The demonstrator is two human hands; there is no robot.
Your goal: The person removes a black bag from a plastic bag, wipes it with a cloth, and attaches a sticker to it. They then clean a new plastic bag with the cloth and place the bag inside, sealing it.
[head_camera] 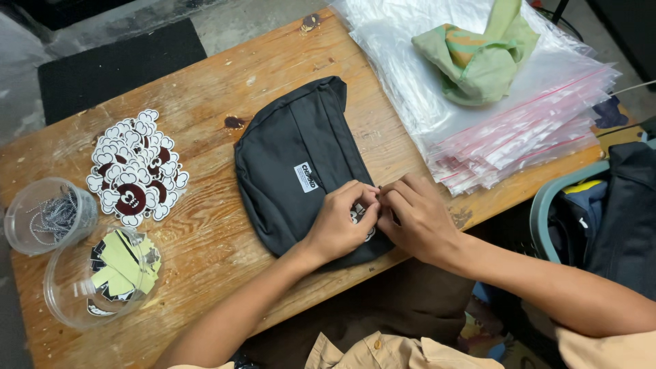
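Item: black pouch [294,171], flat on wooden table [205,225], centre.
Left hand [338,222] and right hand [417,219]: fingertips pinched together at pouch's near edge, on small white tag [358,213], mostly hidden; grip probably closed on it.
Risk: tag slips or sits crooked if pinch loosens; pouch could slide off near edge.
Nearby: sticker pile [137,167], bag stack [506,130].
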